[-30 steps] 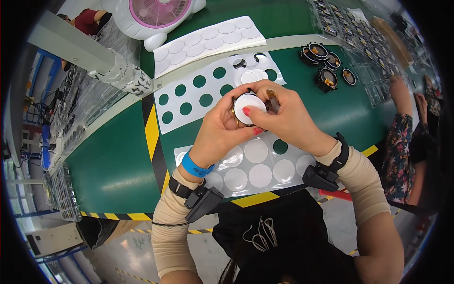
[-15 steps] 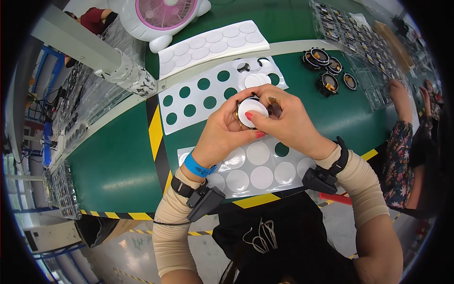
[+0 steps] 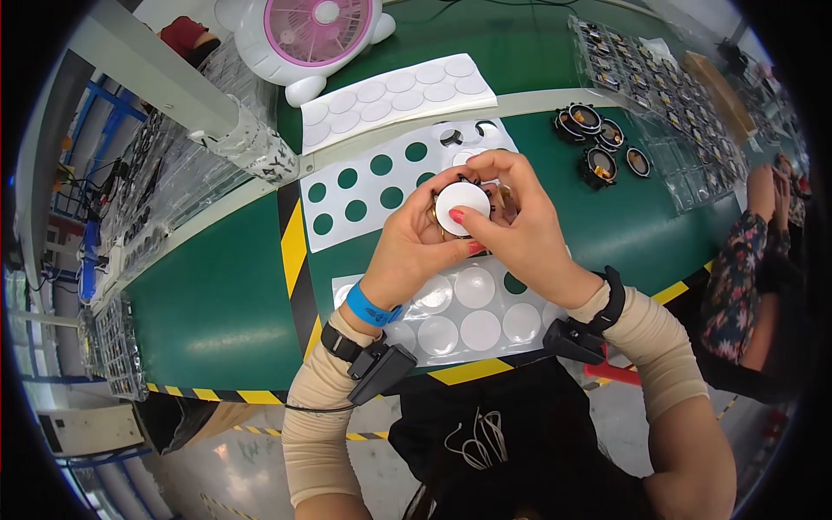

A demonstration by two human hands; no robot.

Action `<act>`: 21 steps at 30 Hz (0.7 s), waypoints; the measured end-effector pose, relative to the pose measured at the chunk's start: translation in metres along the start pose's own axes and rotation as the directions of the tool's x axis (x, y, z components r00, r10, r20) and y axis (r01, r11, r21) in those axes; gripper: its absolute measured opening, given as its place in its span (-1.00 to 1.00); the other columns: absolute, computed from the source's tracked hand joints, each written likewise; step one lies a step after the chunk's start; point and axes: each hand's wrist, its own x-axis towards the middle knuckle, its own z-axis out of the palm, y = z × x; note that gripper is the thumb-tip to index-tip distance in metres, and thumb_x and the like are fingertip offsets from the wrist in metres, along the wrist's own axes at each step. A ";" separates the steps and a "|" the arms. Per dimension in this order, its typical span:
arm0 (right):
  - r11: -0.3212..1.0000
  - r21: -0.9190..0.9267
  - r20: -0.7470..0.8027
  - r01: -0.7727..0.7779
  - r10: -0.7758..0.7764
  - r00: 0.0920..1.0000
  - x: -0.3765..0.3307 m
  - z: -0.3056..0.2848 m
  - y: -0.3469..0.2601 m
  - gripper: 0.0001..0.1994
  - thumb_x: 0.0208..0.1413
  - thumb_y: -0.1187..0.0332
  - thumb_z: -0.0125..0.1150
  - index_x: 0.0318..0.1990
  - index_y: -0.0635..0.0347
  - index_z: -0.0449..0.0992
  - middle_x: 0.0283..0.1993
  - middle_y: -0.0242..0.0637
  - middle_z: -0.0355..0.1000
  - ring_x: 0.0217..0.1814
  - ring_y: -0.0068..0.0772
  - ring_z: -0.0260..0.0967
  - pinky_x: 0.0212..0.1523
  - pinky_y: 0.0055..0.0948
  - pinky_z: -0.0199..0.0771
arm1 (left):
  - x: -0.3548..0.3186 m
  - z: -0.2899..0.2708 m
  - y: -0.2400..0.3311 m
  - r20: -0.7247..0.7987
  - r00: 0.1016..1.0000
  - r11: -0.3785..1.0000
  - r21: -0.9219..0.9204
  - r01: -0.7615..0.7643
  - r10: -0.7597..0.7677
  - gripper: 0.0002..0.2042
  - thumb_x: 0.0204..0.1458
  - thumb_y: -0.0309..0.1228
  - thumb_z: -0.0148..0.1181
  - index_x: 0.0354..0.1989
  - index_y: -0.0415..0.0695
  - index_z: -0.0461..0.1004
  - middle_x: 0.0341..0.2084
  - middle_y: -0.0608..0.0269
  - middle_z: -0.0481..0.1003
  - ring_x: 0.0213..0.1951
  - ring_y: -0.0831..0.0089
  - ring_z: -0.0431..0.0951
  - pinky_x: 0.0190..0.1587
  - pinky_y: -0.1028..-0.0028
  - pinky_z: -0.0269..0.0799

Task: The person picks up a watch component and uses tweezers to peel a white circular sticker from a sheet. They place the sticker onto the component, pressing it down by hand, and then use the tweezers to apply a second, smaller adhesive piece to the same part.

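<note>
— Above the green bench, what have the hands got?

— Both are curled closed round one small round part [image 3: 462,208] with a white disc face and a brassy, dark rim. The left hand [image 3: 422,245] cups it from below with its thumb pressed on the white face; the right hand [image 3: 518,227] wraps it from the right, fingers arched over the top edge. Neither hand is spread — the grip is narrow and tight.

— Where does the part sit?

— Held clear of the bench, over the gap between two white sheets.

— And round about?

— Beneath the wrists lies a sheet of white discs [image 3: 472,312]; behind the hands, a punched sheet [image 3: 373,186] showing green holes. Farther back, a full sheet of discs [image 3: 399,95] and a pink fan [image 3: 312,35]. To the right, dark round parts [image 3: 598,143] lie near clear trays [image 3: 659,95]. Another person's sleeve [image 3: 737,286] shows at the right edge, well apart.
</note>
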 end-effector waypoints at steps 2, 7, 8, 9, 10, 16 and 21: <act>0.997 -0.030 0.037 -0.066 0.067 0.997 0.001 -0.003 -0.001 -0.78 0.00 0.49 0.12 -0.18 0.23 0.29 -0.28 -0.41 0.31 -0.40 -0.75 0.21 -0.40 -0.75 0.22 | 0.000 0.003 0.000 0.022 1.000 0.999 -0.036 0.012 -0.011 -0.34 -0.17 -0.77 0.13 0.17 -0.28 0.03 0.01 0.12 0.25 0.02 0.40 0.34 0.10 0.42 0.29; 0.991 -0.049 0.006 -0.127 0.127 0.992 0.004 -0.005 0.005 -0.81 0.04 0.40 0.09 -0.21 0.24 0.32 -0.31 -0.34 0.38 -0.40 -0.67 0.28 -0.40 -0.63 0.33 | -0.001 0.007 0.000 0.063 0.996 0.998 -0.031 0.061 -0.059 -0.35 -0.17 -0.77 0.13 0.16 -0.30 0.04 0.01 0.12 0.26 0.02 0.41 0.34 0.09 0.43 0.29; 0.990 -0.066 0.023 -0.128 0.130 0.991 0.004 -0.005 0.005 -0.81 0.05 0.40 0.09 -0.20 0.23 0.32 -0.30 -0.33 0.38 -0.37 -0.64 0.30 -0.37 -0.61 0.33 | -0.001 0.007 0.000 0.064 0.996 0.998 -0.031 0.060 -0.058 -0.35 -0.17 -0.77 0.13 0.16 -0.30 0.04 0.01 0.12 0.26 0.02 0.41 0.34 0.09 0.43 0.29; 0.988 -0.083 0.040 -0.129 0.133 0.990 0.004 -0.005 0.006 -0.81 0.05 0.39 0.08 -0.20 0.22 0.33 -0.29 -0.33 0.38 -0.35 -0.61 0.32 -0.35 -0.59 0.34 | 0.000 0.005 -0.001 0.062 0.996 0.998 -0.014 0.061 -0.060 -0.35 -0.17 -0.77 0.14 0.16 -0.30 0.04 0.00 0.12 0.27 0.01 0.42 0.34 0.08 0.44 0.30; 0.987 -0.099 0.057 -0.130 0.136 0.989 0.005 -0.005 0.006 -0.82 0.06 0.39 0.07 -0.19 0.21 0.33 -0.29 -0.33 0.39 -0.32 -0.58 0.34 -0.33 -0.58 0.35 | 0.000 0.004 -0.002 0.061 0.996 0.998 0.002 0.063 -0.063 -0.36 -0.17 -0.76 0.14 0.16 -0.31 0.05 -0.01 0.13 0.28 0.01 0.42 0.35 0.08 0.44 0.30; 0.989 -0.136 0.129 -0.055 0.073 0.989 0.007 -0.006 0.012 -0.80 0.02 0.44 0.08 -0.17 0.21 0.34 -0.25 -0.31 0.37 -0.21 -0.53 0.33 -0.19 -0.56 0.33 | 0.000 0.004 -0.002 0.022 0.996 0.995 0.054 0.084 -0.085 -0.37 -0.18 -0.76 0.16 0.14 -0.32 0.08 -0.05 0.15 0.31 -0.03 0.44 0.37 0.04 0.46 0.34; 0.993 -0.096 0.282 -0.070 0.095 0.955 0.012 -0.011 0.005 -0.75 -0.01 0.50 0.08 -0.13 0.25 0.31 -0.19 -0.32 0.34 -0.15 -0.57 0.29 -0.09 -0.59 0.30 | 0.002 0.002 0.000 -0.074 0.987 0.986 0.072 0.150 -0.144 -0.33 -0.22 -0.76 0.19 0.15 -0.31 0.07 -0.13 0.14 0.38 -0.12 0.43 0.45 -0.03 0.48 0.41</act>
